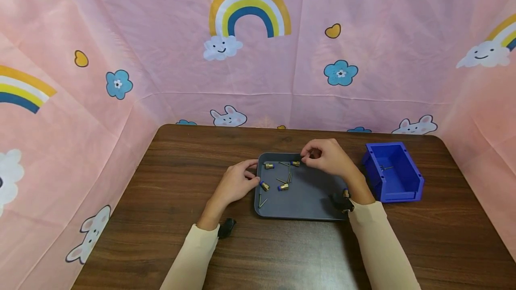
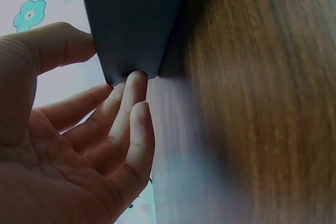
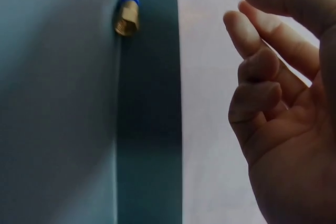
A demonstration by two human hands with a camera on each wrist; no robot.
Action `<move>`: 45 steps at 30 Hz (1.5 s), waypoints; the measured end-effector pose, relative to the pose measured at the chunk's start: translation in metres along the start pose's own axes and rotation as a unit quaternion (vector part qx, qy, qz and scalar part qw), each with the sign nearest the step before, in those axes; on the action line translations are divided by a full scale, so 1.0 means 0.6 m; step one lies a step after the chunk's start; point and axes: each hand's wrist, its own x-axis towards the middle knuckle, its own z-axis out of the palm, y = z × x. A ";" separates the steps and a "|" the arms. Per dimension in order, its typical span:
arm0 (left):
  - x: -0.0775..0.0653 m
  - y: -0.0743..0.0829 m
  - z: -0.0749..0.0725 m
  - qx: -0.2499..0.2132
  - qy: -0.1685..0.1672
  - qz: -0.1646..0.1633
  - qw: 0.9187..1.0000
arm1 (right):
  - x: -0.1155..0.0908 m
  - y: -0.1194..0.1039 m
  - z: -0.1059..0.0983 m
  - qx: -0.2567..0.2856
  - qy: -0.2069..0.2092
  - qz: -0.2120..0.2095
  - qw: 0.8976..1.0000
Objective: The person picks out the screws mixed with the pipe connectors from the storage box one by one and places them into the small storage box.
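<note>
A grey tray (image 1: 310, 200) holds several brass fittings with blue collars, one of them a fitting (image 1: 283, 187) near its middle left, and several thin screws (image 1: 290, 173). My left hand (image 1: 238, 182) holds the tray's left side, the thumb at the rim and the other fingertips against the outer wall (image 2: 131, 30). Over the far rim hovers my right hand (image 1: 327, 158), thumb and index tips close together with nothing visible between them, the other fingers bent. Near those fingertips lies another fitting (image 3: 127, 17), screws beside it.
A blue bin (image 1: 403, 196) with a few screws (image 1: 386, 168) inside stands on the wooden table (image 1: 193, 147), right of the tray. My right forearm crosses the tray's right end, partly covering a fitting (image 1: 346, 193). Pink patterned cloth (image 1: 274, 70) rises behind the table and at both sides.
</note>
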 end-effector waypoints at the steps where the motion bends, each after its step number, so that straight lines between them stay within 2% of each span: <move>1: 0.000 0.000 0.000 0.001 0.000 0.001 1.000 | 0.003 0.000 0.005 0.002 -0.009 -0.002 1.000; 8: -0.001 0.000 0.000 -0.002 0.002 0.001 1.000 | 0.014 -0.003 0.032 0.013 -0.067 -0.015 0.998; 16: -0.002 0.001 -0.002 -0.005 0.000 -0.002 1.000 | 0.015 0.007 0.048 0.020 -0.108 -0.006 0.994; 21: -0.002 0.001 -0.002 -0.005 0.000 0.000 1.000 | 0.016 0.011 0.051 0.020 -0.120 -0.003 0.993; 28: -0.002 0.002 -0.003 -0.005 -0.002 -0.002 1.000 | 0.020 0.009 0.059 -0.011 -0.144 0.018 0.989; 45: -0.002 0.002 -0.002 0.000 0.002 0.000 1.000 | 0.024 0.013 0.068 -0.029 -0.160 0.024 0.986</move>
